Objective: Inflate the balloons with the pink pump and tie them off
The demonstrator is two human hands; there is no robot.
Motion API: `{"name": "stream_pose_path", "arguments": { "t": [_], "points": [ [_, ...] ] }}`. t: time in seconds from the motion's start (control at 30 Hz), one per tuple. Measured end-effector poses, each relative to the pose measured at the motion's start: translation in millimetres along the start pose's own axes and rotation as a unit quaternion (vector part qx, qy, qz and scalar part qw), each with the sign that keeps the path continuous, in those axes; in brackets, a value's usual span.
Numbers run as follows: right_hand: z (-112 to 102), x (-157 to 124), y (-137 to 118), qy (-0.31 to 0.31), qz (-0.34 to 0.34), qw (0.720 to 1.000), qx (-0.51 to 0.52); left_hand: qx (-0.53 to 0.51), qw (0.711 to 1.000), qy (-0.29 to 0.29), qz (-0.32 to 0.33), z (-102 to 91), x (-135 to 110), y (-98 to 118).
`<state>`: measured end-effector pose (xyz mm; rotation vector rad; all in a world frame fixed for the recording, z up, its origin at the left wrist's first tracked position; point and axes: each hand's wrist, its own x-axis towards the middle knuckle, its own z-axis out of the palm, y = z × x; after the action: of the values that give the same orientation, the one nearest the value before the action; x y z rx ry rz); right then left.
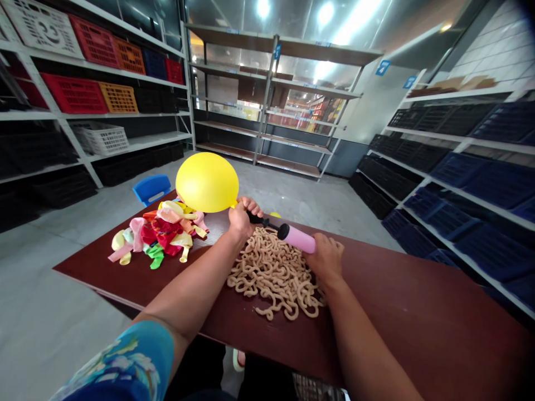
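Note:
My left hand [244, 216] is closed around the neck of an inflated yellow balloon [207, 182] and the black nozzle of a pink hand pump [297, 238]. My right hand [326, 258] grips the pump's pink barrel at its near end. The balloon floats just above the dark red table [418, 312], left of the pump. Beneath both hands lies a heap of beige curly clips [273, 275].
A pile of limp coloured balloons [159, 234] lies on the table's far left part. A blue chair [152, 188] stands behind the table. Shelves with red, orange, white and dark crates line the left and right walls. Open grey floor lies beyond.

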<state>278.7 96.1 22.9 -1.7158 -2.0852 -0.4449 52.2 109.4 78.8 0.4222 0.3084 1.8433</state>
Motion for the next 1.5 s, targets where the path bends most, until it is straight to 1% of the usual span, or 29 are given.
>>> {"name": "stream_pose_path", "arguments": {
  "t": [0.13, 0.2, 0.27, 0.37, 0.47, 0.6, 0.7, 0.8, 1.0, 1.07, 1.13, 1.2, 1.27, 1.4, 1.5],
  "points": [
    [2.5, -2.0, -9.7, 0.027, -0.035, 0.999, 0.013, 0.001, 0.999, -0.028, -0.024, 4.3, -9.4, -17.4],
    [3.5, -1.9, -9.9, 0.034, -0.040, 0.998, 0.019, 0.007, 0.999, -0.026, -0.031, 5.9, -11.4, -21.7],
    [3.7, -0.6, -7.5, 0.038, -0.034, 0.998, 0.028, 0.013, 0.999, -0.019, -0.029, 7.3, -10.4, -21.4],
    [4.2, 2.1, 0.5, 0.044, -0.009, 0.998, 0.038, 0.015, 1.000, -0.009, -0.011, 8.8, -4.2, -11.4],
    [6.6, 3.5, 12.8, 0.054, 0.029, 0.998, 0.034, 0.012, 1.000, 0.005, 0.011, 8.1, 4.6, 7.4],
    [9.1, 3.1, 25.1, 0.077, 0.076, 0.994, 0.020, -0.002, 0.999, 0.019, 0.035, 2.4, 14.2, 30.7],
    [7.5, 2.3, 23.6, 0.080, 0.090, 0.993, 0.003, -0.011, 0.999, 0.010, 0.039, -0.4, 14.7, 35.3],
    [3.9, 1.4, 13.8, 0.073, 0.063, 0.995, -0.009, -0.013, 0.999, 0.000, 0.031, 1.9, 8.4, 27.3],
    [-0.7, -3.6, -11.9, 0.063, -0.026, 0.998, 0.016, -0.007, 1.000, -0.018, -0.011, 9.1, -7.9, -2.6],
    [-0.7, -5.1, -16.9, 0.061, -0.036, 0.997, 0.023, 0.000, 1.000, -0.020, -0.022, 8.7, -9.8, -9.1],
    [-0.3, -5.4, -18.5, 0.059, -0.038, 0.997, 0.024, 0.007, 0.999, -0.020, -0.024, 7.4, -9.0, -11.2],
    [0.0, -4.4, -16.2, 0.053, -0.034, 0.998, 0.024, 0.010, 1.000, -0.014, -0.019, 5.8, -5.8, -8.0],
    [0.1, -2.8, -9.9, 0.046, -0.017, 0.998, 0.025, 0.010, 1.000, -0.008, -0.012, 4.4, -0.9, -0.2],
    [1.8, -0.2, 11.1, 0.035, 0.041, 0.998, 0.025, -0.001, 1.000, 0.004, 0.016, 0.6, 9.9, 20.7],
    [4.7, 0.5, 23.2, 0.027, 0.075, 0.997, 0.019, -0.011, 0.999, 0.015, 0.033, -3.6, 15.5, 30.8]
  ]
}}
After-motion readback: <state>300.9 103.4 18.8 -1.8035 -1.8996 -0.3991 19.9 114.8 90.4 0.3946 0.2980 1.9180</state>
